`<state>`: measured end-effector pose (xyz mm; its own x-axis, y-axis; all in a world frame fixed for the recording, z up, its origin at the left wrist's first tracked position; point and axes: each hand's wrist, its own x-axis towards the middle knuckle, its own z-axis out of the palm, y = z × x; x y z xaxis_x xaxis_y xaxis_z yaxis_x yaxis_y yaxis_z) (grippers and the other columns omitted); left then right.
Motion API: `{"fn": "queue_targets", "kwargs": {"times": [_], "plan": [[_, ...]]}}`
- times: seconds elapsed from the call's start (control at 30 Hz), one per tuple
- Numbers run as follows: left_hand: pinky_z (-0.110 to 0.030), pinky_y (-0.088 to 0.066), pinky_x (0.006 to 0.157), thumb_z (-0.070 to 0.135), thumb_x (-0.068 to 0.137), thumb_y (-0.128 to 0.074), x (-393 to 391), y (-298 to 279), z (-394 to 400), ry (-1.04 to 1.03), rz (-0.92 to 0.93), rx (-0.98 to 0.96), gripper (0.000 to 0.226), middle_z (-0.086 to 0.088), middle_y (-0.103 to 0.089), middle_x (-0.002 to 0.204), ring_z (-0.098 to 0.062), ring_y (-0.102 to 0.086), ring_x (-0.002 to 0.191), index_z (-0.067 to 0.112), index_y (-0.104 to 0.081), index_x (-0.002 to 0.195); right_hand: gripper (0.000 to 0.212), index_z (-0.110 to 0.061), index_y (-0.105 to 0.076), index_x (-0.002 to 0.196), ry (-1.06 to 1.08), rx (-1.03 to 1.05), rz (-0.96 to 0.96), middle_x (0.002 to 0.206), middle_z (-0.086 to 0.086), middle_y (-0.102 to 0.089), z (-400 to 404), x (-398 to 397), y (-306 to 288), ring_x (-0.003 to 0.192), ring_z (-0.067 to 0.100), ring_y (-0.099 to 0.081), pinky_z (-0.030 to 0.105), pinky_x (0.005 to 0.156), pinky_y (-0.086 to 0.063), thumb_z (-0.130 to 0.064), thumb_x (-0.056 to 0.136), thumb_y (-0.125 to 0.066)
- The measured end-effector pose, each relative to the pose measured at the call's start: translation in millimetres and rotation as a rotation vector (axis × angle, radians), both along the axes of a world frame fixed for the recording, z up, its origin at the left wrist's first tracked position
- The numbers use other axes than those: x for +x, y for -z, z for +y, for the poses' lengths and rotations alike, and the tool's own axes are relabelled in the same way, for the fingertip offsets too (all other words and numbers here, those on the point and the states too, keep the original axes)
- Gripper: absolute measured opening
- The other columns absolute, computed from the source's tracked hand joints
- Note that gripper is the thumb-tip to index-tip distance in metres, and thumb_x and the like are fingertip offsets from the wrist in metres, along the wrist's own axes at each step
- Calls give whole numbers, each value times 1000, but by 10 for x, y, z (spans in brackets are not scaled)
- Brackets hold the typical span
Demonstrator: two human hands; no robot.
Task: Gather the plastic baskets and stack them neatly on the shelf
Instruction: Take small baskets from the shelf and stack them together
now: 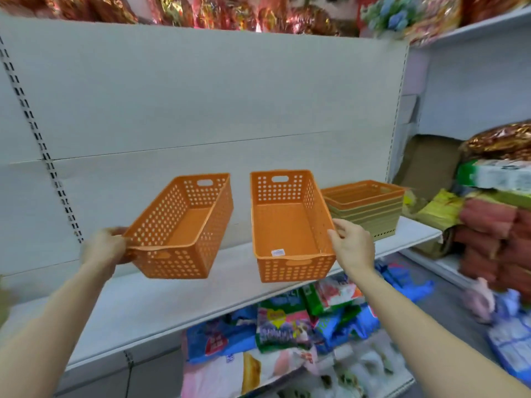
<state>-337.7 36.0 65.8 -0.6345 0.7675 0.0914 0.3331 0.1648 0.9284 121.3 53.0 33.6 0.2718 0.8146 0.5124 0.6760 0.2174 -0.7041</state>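
Overhead, the head camera is looking down at a white metal shop shelf [161, 300]. The left hand [105, 249] is gripping the near corner rim of an orange perforated plastic basket [184, 225], fingers curled tight around the edge, and is holding it tilted in the air above the shelf. The right hand [352, 245] is resting its loosely curled fingers against the right rim of a second orange perforated plastic basket [290, 225]; whether they are actually clamping the rim I cannot tell. That basket is sitting near the shelf's front edge, a small white label [278, 252] showing inside it. Behind the right hand, a nested stack of orange and pale green baskets [365, 206] is standing at the shelf's right end. Colourful plastic packets [287, 326] are lying heaped below the shelf.
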Motion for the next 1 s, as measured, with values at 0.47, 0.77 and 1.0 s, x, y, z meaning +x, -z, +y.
{"fn": "queue_targets", "kwargs": {"times": [0.47,0.77,1.0], "plan": [[-45,-63,79,10,84,-68,2616,-683,1724,177,34,148,16,-11,-73,79,-27,-73,68,25,-70,82,28,-13,-73,113,255,153,-60,99,16,-74,128,2627,-142,97,27,-71,28,66,-45,-14,85,-70],[-44,-63,75,6,82,-72,3513,-1051,3209,438,85,161,21,-14,-74,91,-29,-73,77,10,-75,103,28,-38,-72,108,395,247,25,98,12,-75,603,3564,-166,73,-36,-43,-2,69,-37,-21,86,-70],[-44,-62,76,1,88,-67,3991,-997,4052,641,191,88,25,-19,-71,91,-29,-68,76,2,-71,113,27,-38,-71,109,442,241,88,103,10,-75,979,3975,-100,88,-33,-39,6,77,-44,-27,84,-72]]}}
